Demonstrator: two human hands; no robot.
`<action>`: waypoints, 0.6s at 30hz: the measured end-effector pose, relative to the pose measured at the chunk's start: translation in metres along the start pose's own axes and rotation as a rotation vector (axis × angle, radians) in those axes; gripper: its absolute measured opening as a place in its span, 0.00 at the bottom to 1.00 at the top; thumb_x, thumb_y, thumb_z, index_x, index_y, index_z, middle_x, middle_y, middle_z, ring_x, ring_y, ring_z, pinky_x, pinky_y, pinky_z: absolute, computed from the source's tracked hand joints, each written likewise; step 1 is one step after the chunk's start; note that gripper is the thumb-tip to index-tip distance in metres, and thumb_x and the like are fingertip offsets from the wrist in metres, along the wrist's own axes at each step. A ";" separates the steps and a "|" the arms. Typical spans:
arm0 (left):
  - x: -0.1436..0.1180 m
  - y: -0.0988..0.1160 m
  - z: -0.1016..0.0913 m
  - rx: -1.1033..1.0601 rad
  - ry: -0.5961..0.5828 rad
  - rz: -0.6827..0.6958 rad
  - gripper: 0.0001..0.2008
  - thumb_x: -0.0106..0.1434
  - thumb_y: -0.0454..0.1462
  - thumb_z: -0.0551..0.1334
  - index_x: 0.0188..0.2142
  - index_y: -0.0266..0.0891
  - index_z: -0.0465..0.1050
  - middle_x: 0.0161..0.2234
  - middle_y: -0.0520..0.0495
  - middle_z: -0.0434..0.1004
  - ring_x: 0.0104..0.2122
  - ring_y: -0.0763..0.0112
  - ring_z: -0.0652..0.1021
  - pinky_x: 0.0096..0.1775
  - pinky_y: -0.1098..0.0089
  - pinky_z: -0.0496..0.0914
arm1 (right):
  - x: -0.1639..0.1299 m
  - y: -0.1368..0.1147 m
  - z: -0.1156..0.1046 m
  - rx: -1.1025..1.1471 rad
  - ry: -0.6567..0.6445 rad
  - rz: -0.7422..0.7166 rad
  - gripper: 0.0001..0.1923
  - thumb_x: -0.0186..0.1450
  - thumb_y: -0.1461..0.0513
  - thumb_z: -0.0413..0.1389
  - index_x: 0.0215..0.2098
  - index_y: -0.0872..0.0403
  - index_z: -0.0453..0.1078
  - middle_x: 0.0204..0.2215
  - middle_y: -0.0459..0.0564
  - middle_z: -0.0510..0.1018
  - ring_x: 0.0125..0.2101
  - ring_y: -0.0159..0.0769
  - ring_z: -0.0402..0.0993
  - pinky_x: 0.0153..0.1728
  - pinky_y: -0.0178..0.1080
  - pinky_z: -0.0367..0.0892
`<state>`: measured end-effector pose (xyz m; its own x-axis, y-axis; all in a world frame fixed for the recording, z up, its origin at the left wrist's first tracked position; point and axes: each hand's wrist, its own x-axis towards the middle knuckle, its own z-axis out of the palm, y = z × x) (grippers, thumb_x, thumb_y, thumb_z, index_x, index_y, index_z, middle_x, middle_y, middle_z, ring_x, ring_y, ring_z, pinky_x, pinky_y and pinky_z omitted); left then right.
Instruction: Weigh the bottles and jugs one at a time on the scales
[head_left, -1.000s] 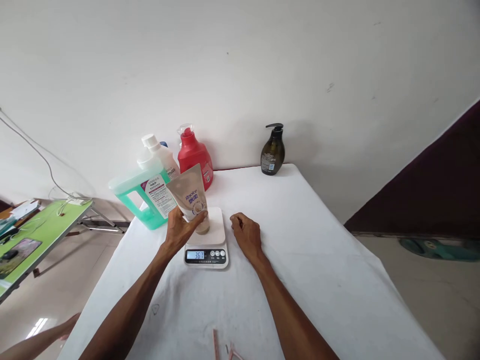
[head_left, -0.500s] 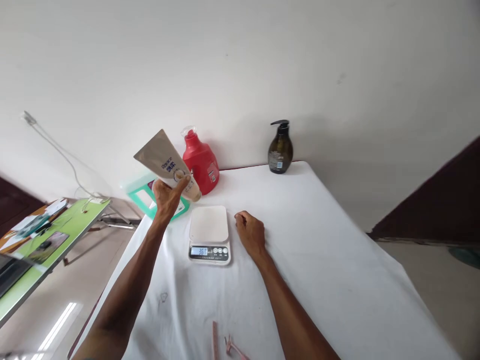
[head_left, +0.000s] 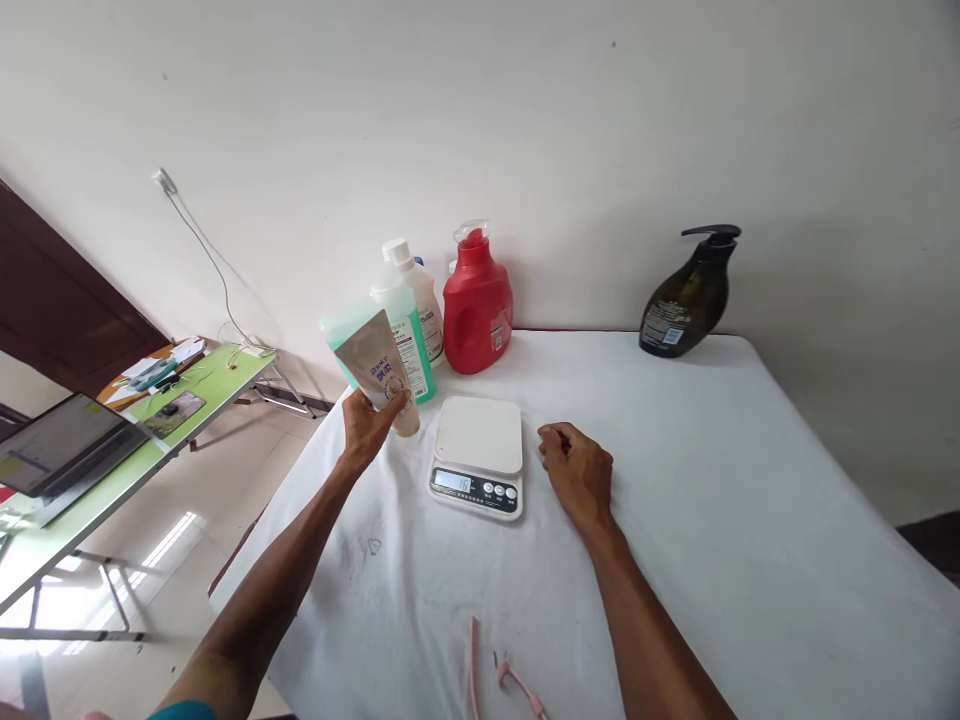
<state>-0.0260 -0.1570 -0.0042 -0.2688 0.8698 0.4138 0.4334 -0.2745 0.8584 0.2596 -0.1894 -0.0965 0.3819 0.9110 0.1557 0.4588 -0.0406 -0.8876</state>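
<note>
My left hand point(head_left: 366, 430) is closed around the lower part of a beige Rejoice squeeze tube point(head_left: 379, 365). The tube is cap down and slightly tilted, left of a white digital kitchen scale point(head_left: 480, 435); I cannot tell whether its cap touches the cloth. Nothing lies on the scale's plate, and its lit display point(head_left: 453, 482) seems to read 16. To the right of the scale, my right hand point(head_left: 577, 470) rests on the cloth with its fingers curled shut, and no object shows in it.
Behind the tube stand green bottles point(head_left: 411, 345), a white-capped bottle point(head_left: 426, 300) and a red detergent jug point(head_left: 477, 310). A dark pump bottle point(head_left: 686, 300) is at the back right. Pink strap-like pieces point(head_left: 517, 680) lie at the front. A green table point(head_left: 225, 380) with a laptop point(head_left: 71, 445) is at left.
The tube has come down from beside the scale's back left corner to the left, more upright. The display has dropped from about 367 to 16. My view has shifted left; the right hand stays put.
</note>
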 end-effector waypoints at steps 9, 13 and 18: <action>-0.003 -0.039 0.018 0.102 0.052 -0.030 0.19 0.53 0.50 0.74 0.35 0.39 0.78 0.34 0.45 0.85 0.34 0.61 0.81 0.35 0.66 0.73 | 0.000 -0.002 0.001 0.016 -0.007 -0.012 0.19 0.66 0.49 0.47 0.32 0.51 0.74 0.23 0.51 0.80 0.25 0.42 0.75 0.34 0.41 0.66; -0.010 -0.033 0.007 0.110 -0.002 0.019 0.24 0.53 0.52 0.75 0.39 0.39 0.75 0.38 0.43 0.83 0.38 0.60 0.81 0.41 0.62 0.76 | 0.000 0.000 0.003 0.006 0.017 -0.015 0.18 0.67 0.52 0.47 0.31 0.51 0.74 0.24 0.51 0.80 0.26 0.40 0.75 0.33 0.38 0.65; -0.021 0.020 -0.016 0.149 0.364 0.387 0.38 0.54 0.49 0.76 0.59 0.41 0.66 0.58 0.37 0.71 0.53 0.53 0.78 0.54 0.53 0.75 | 0.002 0.001 0.007 -0.012 0.065 -0.029 0.17 0.70 0.56 0.47 0.32 0.50 0.76 0.24 0.48 0.80 0.27 0.39 0.75 0.33 0.36 0.63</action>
<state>-0.0252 -0.1871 0.0085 -0.3339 0.5119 0.7915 0.6693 -0.4625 0.5815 0.2553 -0.1850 -0.0999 0.4193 0.8834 0.2093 0.4800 -0.0200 -0.8770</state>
